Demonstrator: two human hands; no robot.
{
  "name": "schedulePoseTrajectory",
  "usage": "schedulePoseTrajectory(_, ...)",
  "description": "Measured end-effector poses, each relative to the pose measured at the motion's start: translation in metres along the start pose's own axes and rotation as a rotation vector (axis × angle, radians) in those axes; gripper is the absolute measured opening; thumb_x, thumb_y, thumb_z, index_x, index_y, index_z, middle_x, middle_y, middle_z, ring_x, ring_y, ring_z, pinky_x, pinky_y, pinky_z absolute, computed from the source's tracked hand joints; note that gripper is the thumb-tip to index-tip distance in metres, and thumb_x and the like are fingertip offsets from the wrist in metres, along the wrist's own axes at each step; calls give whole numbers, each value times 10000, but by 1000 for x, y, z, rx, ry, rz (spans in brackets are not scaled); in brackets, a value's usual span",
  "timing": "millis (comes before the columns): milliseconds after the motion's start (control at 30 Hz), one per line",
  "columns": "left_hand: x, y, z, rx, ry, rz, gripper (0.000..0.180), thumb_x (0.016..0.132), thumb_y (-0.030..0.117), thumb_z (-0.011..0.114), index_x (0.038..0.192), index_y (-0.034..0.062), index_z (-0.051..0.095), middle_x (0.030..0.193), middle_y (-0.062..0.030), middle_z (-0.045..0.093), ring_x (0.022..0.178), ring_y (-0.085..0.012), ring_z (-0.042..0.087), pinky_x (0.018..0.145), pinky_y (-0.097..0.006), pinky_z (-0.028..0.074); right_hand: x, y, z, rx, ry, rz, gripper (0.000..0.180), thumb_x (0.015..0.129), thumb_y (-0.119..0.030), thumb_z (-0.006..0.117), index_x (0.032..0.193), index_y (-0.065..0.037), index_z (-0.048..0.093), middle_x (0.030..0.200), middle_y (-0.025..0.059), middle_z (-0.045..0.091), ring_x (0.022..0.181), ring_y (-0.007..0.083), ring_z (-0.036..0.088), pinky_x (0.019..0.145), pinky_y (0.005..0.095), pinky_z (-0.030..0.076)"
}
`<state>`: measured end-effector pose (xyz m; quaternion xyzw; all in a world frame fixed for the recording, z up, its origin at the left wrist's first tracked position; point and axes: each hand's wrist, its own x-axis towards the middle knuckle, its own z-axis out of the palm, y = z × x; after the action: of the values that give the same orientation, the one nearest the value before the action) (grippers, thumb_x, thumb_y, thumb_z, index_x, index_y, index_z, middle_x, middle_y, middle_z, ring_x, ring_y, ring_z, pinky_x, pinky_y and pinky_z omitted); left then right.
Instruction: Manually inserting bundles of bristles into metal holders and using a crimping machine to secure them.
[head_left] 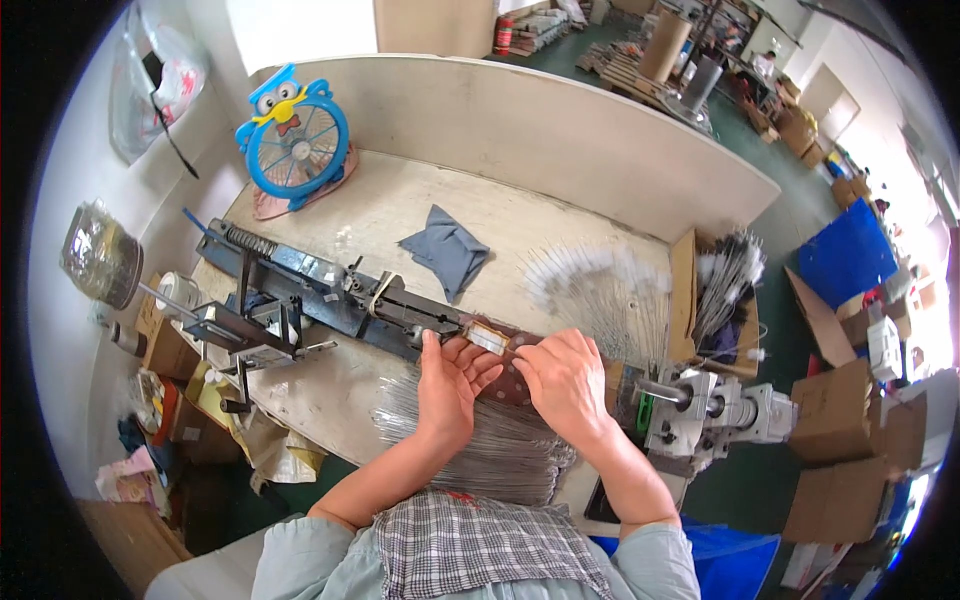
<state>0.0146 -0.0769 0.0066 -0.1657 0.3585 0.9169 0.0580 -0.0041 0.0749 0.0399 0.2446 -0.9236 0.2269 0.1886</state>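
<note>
My left hand (448,388) is at the middle of the bench, its thumb up beside the metal rail and its fingers curled in; whatever they hold is too small to make out. To its right my right hand (568,385) has its fingers pressed together in a pinch, and their contents are hidden. Just beyond the fingertips lies a small frame-like box (488,338) with a whitish inside. Under the hands is a brown dotted cloth (508,384). A thick pile of thin metal wires (500,450) lies nearest my body. The long dark bench fixture (340,300) ends next to my left hand.
Fanned white-tipped wires (590,275) and a grey cloth (447,252) lie farther back. A blue fan (300,150) stands at far left. At right are a cardboard box (683,295) of wires and a metal machine (715,412). A low panel (520,130) borders the bench.
</note>
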Motion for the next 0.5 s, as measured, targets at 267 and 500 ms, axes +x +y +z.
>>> schedulePoseTrajectory(267,-8,0,-9,224,-2,-62,619,956,523,303,1289,11,399,1238,-129,514,1127,-259,523,922,-376,417,1,10,-21,129,78,18,150,755,-142,671,887,-71,668,818,59,639,824,245,572,738,362,454)
schedulePoseTrajectory(500,-15,36,-119,311,265,126,446,933,341,464,1287,70,454,1219,-110,532,1024,-204,535,874,-335,422,-64,29,-24,212,-37,111,171,795,-180,660,921,-64,671,858,69,666,737,245,639,618,347,509)
